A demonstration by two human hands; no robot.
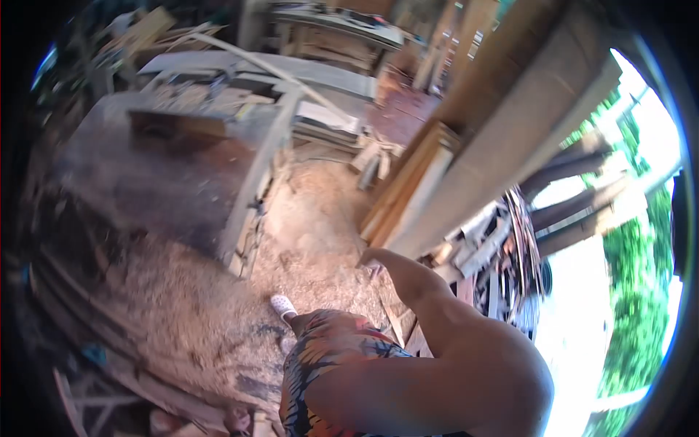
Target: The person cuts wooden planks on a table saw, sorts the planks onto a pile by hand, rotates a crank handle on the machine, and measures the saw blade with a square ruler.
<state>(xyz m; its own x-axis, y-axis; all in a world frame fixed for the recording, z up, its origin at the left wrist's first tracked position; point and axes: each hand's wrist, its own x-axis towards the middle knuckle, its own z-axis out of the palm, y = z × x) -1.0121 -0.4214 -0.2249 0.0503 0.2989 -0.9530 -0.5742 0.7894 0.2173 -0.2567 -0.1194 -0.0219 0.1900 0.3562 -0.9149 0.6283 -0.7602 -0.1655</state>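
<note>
Below the wearer's gaze, a bare right arm stretches forward, ending in the right hand [373,260], bent downward at the wrist beside the lower end of some narrow orange-brown boards [411,189]. The fingers are mostly hidden and blurred, so I cannot tell whether they are spread or gripping, or whether they touch the wood. The left hand is out of view.

The narrow boards lean at a slant, just beside a much wider plank [502,138] that rises toward the upper right. Sawdust [313,204] covers the floor around the wearer, who has patterned shorts [335,346] and a white clog [282,307].

To the left stands a broad, dark worktop [196,171] with a pale edge. Behind it, a long pale strip of wood [269,69] lies slantwise. To the right of the arm, scrap wood [495,251] is heaped in a jumble, with bright green foliage [641,291] beyond it at the far right.
</note>
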